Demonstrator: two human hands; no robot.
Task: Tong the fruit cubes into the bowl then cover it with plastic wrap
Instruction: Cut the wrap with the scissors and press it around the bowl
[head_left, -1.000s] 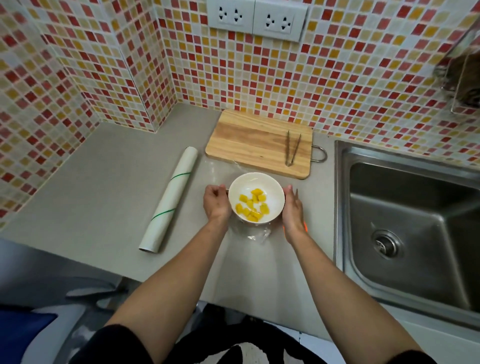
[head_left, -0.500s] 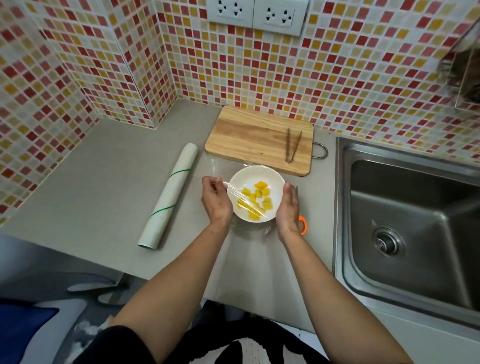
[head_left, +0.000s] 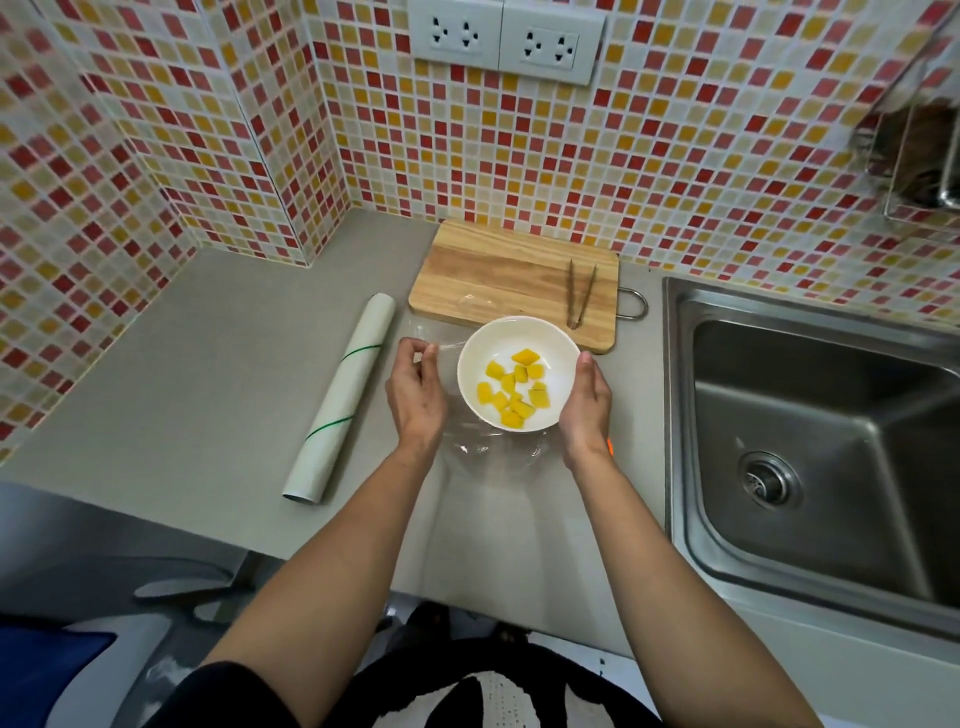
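Observation:
A white bowl (head_left: 511, 340) holding several yellow fruit cubes (head_left: 514, 391) sits on the grey counter, in front of the wooden cutting board (head_left: 493, 273). A clear sheet of plastic wrap (head_left: 470, 452) lies under and around the bowl. My left hand (head_left: 415, 397) is left of the bowl, pinching the wrap's left edge and pulling it taut toward the rim. My right hand (head_left: 584, 408) presses against the bowl's right side. Metal tongs (head_left: 581, 299) lie on the board's right end.
A plastic wrap roll (head_left: 340, 397) lies left of my left hand. A steel sink (head_left: 810, 441) is sunk into the counter on the right. Tiled walls with outlets (head_left: 506, 39) enclose the back and left. Something orange (head_left: 609, 446) peeks out beside my right wrist.
My left hand has drawn away from the bowl's side and lifted the wrap's left edge. The view has shifted slightly, so the bowl sits closer to the board.

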